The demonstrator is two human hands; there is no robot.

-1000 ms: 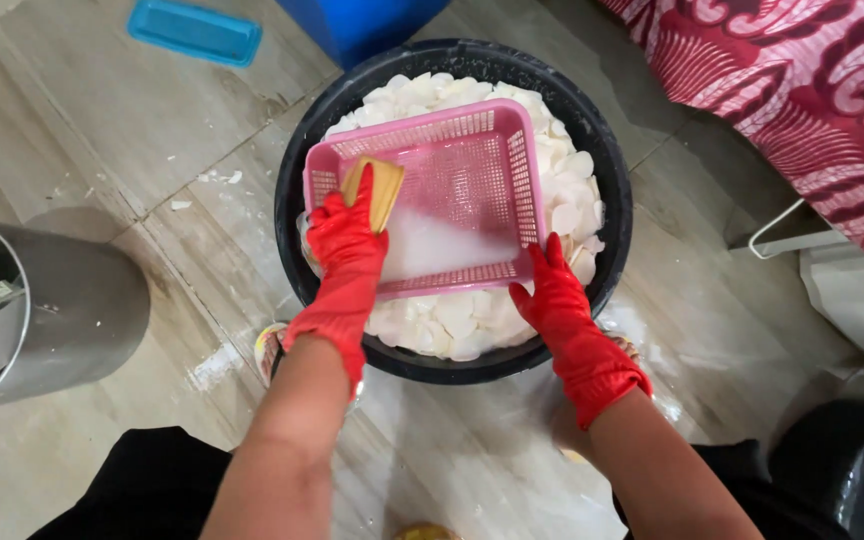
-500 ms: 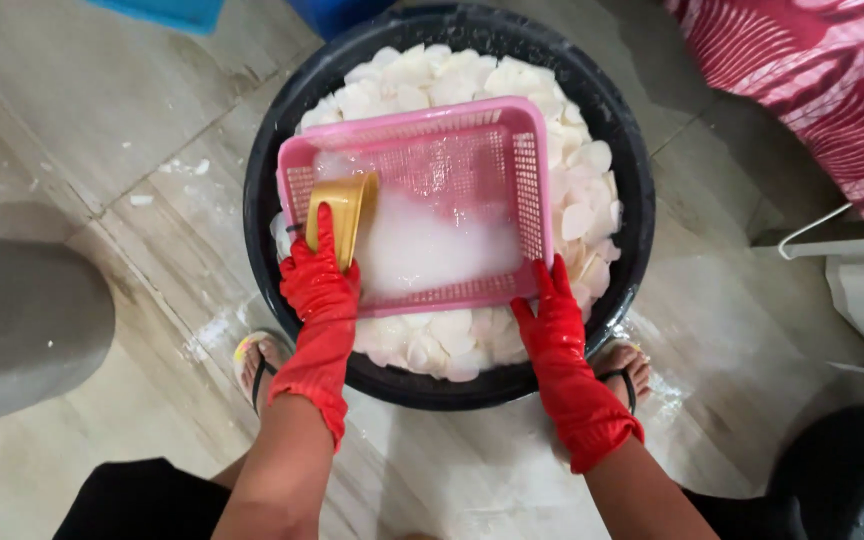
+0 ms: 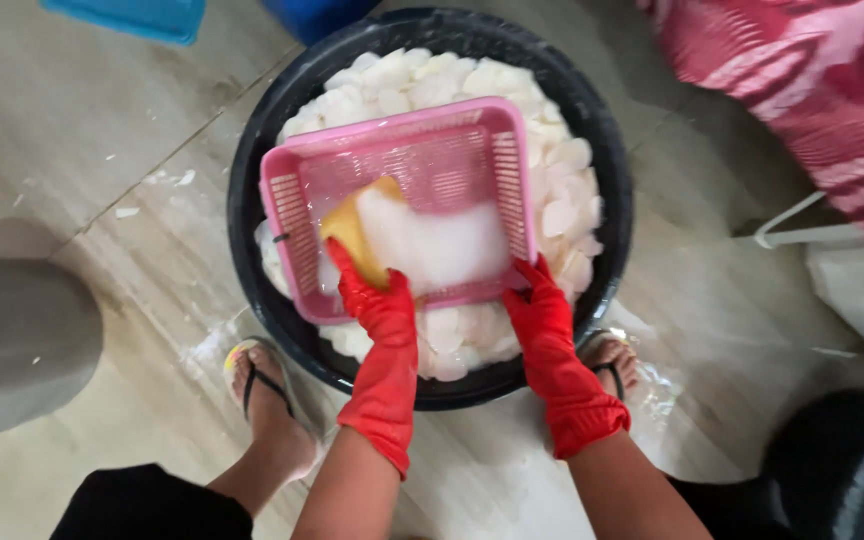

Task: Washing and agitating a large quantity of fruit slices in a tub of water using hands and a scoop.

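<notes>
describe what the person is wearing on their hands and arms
Both hands wear bright red rubber gloves: the left hand and the right hand. Each glove reaches partway up the forearm and ends in a loose, slightly flared cuff. Above the cuffs the forearms are bare, with no sleeves.

Both hands are in red rubber gloves, forearms bare and reaching forward and down. The left hand (image 3: 377, 300) is curled shut, fingers closed in a grip, wrist straight. The right hand (image 3: 539, 305) sits just right of it, fingers hooked and clamped, wrist bent slightly inward.
</notes>
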